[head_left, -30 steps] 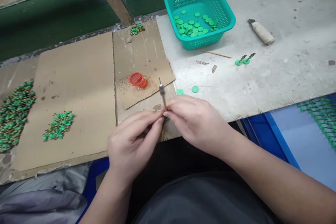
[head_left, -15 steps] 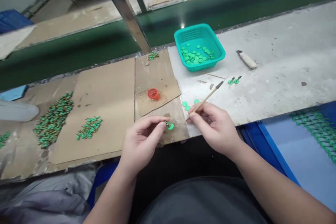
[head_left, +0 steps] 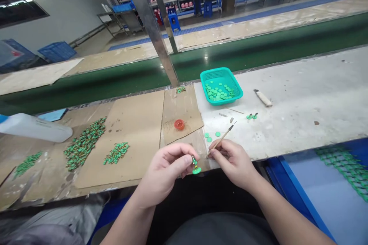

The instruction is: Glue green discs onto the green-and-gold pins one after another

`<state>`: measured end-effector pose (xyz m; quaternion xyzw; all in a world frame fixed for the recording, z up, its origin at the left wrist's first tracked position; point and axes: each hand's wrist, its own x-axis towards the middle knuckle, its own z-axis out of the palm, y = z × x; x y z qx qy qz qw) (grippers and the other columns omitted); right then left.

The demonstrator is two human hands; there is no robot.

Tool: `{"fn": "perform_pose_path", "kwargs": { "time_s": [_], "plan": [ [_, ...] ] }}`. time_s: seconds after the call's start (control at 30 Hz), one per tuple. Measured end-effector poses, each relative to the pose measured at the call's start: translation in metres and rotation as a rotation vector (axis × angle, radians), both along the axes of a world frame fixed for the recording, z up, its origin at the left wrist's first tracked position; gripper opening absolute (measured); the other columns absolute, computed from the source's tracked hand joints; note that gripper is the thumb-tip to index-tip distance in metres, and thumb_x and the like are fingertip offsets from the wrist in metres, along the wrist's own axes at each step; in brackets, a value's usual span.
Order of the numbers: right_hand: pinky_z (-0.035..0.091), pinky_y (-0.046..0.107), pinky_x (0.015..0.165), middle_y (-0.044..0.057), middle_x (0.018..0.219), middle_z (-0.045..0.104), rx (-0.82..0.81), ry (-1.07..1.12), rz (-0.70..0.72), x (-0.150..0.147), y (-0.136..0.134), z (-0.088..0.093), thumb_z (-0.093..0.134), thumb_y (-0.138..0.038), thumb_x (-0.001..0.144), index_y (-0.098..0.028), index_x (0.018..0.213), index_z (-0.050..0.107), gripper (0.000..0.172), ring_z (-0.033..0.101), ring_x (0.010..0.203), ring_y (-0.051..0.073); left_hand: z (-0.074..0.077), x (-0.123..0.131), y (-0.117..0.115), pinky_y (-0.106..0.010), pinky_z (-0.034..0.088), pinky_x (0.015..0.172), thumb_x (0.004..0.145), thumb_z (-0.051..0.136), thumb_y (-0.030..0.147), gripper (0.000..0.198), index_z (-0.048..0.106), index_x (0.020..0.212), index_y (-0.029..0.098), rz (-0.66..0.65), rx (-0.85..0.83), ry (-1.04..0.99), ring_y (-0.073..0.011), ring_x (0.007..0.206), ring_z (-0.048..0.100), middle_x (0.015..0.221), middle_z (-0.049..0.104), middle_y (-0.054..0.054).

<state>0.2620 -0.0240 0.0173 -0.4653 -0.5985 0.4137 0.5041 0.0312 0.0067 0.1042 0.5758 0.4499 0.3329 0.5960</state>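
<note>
My left hand (head_left: 168, 168) pinches a tiny green figure on a round green base (head_left: 196, 165) just in front of the table edge. My right hand (head_left: 232, 160) grips a thin wooden paintbrush (head_left: 222, 139) whose tip points up and to the right over the table. A small orange paint cup (head_left: 179, 124) sits on a cardboard piece (head_left: 184, 116) beyond my hands. Three loose green discs (head_left: 211, 136) lie near the brush.
A teal basket (head_left: 232, 87) holds several green discs. Piles of green pieces (head_left: 83, 143) lie on cardboard sheets at left, beside a white bottle (head_left: 36, 128). Two finished figures (head_left: 252, 116) and a wrapped knife (head_left: 263, 98) lie at right. A green conveyor (head_left: 258, 51) runs behind.
The view tilted up, showing more of the room. My hands moved apart; the left hand now holds the green figure lower and closer to me, and the brush points right.
</note>
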Motion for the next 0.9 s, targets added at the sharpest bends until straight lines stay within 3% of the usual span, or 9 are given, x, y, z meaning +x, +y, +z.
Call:
{"fn": "perform_pose_path", "kwargs": {
  "time_s": [0.1,0.23,0.33,0.5,0.6,0.77,0.9],
  "plan": [
    [0.067,0.031,0.08,0.006,0.094,0.084,0.036,0.005,-0.035,0.0,-0.004,0.0,0.07,-0.024,0.111,-0.022,0.097,0.077,0.016,0.082,0.085,0.02,0.006,0.005,0.005,-0.026,0.051,0.051,0.088,0.094,0.074,0.053,0.088,0.086,0.021,-0.015,0.049,0.025,-0.0145,0.055,0.06,0.072,0.076,-0.008],
    [0.068,0.03,0.08,0.006,0.093,0.085,0.081,-0.005,-0.168,0.009,-0.025,0.001,0.068,-0.023,0.109,-0.023,0.1,0.077,0.013,0.084,0.085,0.021,0.001,0.027,0.022,-0.031,0.066,0.068,0.097,0.088,0.058,0.033,0.091,0.095,0.025,-0.041,0.272,0.165,-0.0235,0.076,0.081,0.087,0.087,-0.009],
    [0.069,0.029,0.078,0.006,0.093,0.086,0.098,-0.023,-0.247,0.022,-0.046,0.004,0.068,-0.023,0.108,-0.023,0.099,0.077,0.012,0.086,0.083,0.021,-0.017,0.067,0.049,-0.037,0.072,0.081,0.1,0.08,0.051,0.026,0.093,0.1,0.028,-0.069,0.446,0.289,-0.0282,0.093,0.087,0.102,0.092,-0.008],
    [0.07,0.03,0.081,0.005,0.095,0.085,0.09,-0.057,-0.318,0.046,-0.072,0.013,0.069,-0.02,0.107,-0.024,0.1,0.079,0.012,0.085,0.086,0.022,-0.051,0.152,0.096,-0.048,0.069,0.106,0.109,0.076,0.049,0.028,0.089,0.11,0.023,-0.104,0.527,0.335,-0.0273,0.112,0.084,0.118,0.089,-0.01],
    [0.07,0.031,0.081,0.006,0.095,0.085,0.081,-0.06,-0.356,0.054,-0.079,0.015,0.07,-0.02,0.106,-0.024,0.1,0.078,0.012,0.085,0.087,0.023,-0.062,0.183,0.11,-0.051,0.067,0.11,0.113,0.078,0.052,0.034,0.082,0.117,0.018,-0.112,0.553,0.372,-0.0246,0.114,0.08,0.121,0.083,-0.009],
    [0.069,0.031,0.08,0.006,0.093,0.084,0.078,-0.054,-0.382,0.057,-0.083,0.013,0.069,-0.022,0.107,-0.024,0.095,0.077,0.015,0.083,0.084,0.022,-0.066,0.194,0.11,-0.051,0.066,0.11,0.113,0.077,0.053,0.034,0.079,0.119,0.019,-0.132,0.553,0.39,-0.0248,0.114,0.078,0.121,0.081,-0.008],
    [0.07,0.033,0.084,0.007,0.099,0.086,0.053,-0.032,-0.359,0.057,-0.084,0.017,0.066,-0.025,0.109,-0.024,0.102,0.077,0.013,0.085,0.091,0.024,-0.051,0.178,0.095,-0.057,0.058,0.122,0.11,0.077,0.054,0.035,0.083,0.122,0.021,-0.116,0.486,0.334,-0.0305,0.129,0.074,0.127,0.082,-0.012]
  ]
}}
